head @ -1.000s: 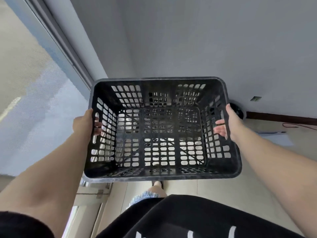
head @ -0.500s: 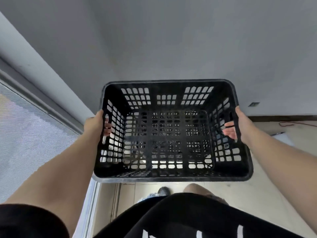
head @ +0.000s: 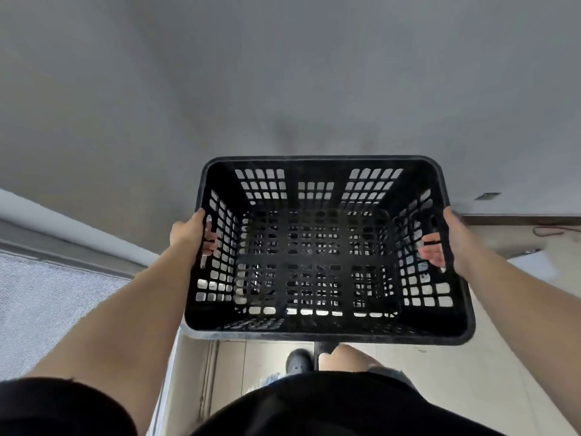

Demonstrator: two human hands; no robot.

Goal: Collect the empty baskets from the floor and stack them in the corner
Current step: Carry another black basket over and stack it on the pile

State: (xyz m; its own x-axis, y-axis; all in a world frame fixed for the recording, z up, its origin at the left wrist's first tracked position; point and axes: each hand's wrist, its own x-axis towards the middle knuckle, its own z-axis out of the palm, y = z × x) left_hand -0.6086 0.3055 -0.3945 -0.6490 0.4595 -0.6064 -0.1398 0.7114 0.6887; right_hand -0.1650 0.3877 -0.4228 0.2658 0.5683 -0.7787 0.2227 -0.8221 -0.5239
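Black basket (head: pixel 327 333) hides fingertips (head: pixel 432 254).

Black lattice-holed basket (head: pixel 327 336) against a plain grey wall (head: pixel 283 73), beige floor (head: pixel 456 372).

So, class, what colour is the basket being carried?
Black, with grid-pattern holes; the basket shows best in the head view.

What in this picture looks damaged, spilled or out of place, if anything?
Nothing stands out. The black basket is empty and looks whole, held about level by the left hand and right hand at its side walls. A red cord lies loose on the floor by the wall.
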